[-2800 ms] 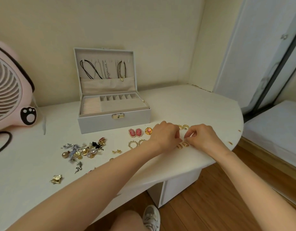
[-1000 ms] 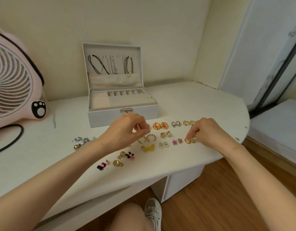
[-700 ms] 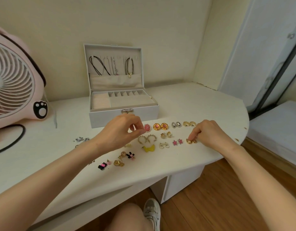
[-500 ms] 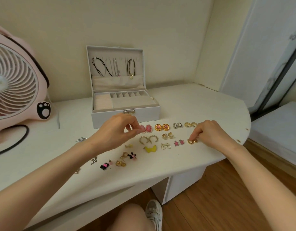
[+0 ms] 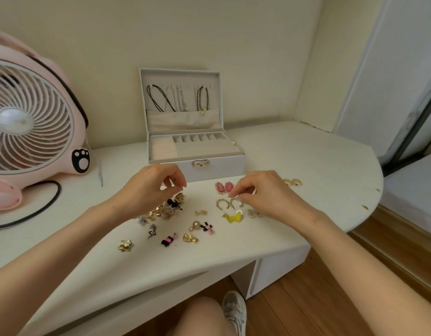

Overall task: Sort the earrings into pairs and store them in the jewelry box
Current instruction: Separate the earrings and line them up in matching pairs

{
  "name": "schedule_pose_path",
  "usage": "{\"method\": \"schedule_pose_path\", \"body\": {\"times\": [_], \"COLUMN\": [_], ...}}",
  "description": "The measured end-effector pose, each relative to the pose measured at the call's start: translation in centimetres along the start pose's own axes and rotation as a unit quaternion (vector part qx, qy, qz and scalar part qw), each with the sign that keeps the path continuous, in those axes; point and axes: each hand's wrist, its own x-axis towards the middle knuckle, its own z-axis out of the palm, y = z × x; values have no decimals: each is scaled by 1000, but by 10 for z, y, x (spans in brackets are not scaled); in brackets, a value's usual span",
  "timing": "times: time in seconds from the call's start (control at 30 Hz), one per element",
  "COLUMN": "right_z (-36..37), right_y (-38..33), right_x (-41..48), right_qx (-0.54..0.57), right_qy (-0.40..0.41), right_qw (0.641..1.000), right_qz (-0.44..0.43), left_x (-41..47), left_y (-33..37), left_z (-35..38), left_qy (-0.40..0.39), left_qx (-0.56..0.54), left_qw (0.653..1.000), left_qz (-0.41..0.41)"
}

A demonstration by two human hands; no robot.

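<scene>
The grey jewelry box (image 5: pixel 218 169) stands open at the back of the white desk. A jumbled pile of earrings (image 5: pixel 164 210) lies under my left hand (image 5: pixel 152 190), whose thumb and forefinger are curled together above it with nothing visible between them. My right hand (image 5: pixel 264 194) pinches a small earring over the gold hoop pair (image 5: pixel 225 203). A pink oval pair (image 5: pixel 224 187), a yellow bow earring (image 5: pixel 234 217) and a gold pair (image 5: pixel 292 182) lie around it. Further sorted pairs are hidden under my right hand.
Loose earrings lie nearer me: a gold star (image 5: pixel 124 245), a gold heart (image 5: pixel 190 238), two black-and-pink bows (image 5: pixel 167 240). A pink fan (image 5: pixel 32 122) with a black cable (image 5: pixel 40 207) stands at the left. The desk's curved edge (image 5: pixel 369 204) drops off on the right.
My left hand has let go of the pink earring and moved left over the pile. My right hand has shifted left from the gold pair to the hoops.
</scene>
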Motion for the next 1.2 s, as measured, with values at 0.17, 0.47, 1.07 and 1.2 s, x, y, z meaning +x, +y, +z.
{"method": "schedule_pose_path", "body": {"times": [0.17, 0.47, 1.07, 1.2], "right_z": [25, 57, 64, 59], "right_y": [-21, -51, -55, -53], "right_x": [19, 60, 68, 67], "right_qx": [0, -56, -18, 12], "right_qy": [-43, -119, -157, -149], "right_qw": [999, 989, 986, 988], "right_qz": [-27, -74, -44, -45], "left_x": [-7, -18, -25, -25], "left_y": [-17, -47, -50, -52], "left_z": [-3, -7, -9, -11], "left_qy": [-16, -108, -120, -114], "left_qx": [16, 51, 2, 0], "left_qw": [999, 988, 987, 987], "left_qz": [-37, -98, -104, -112]}}
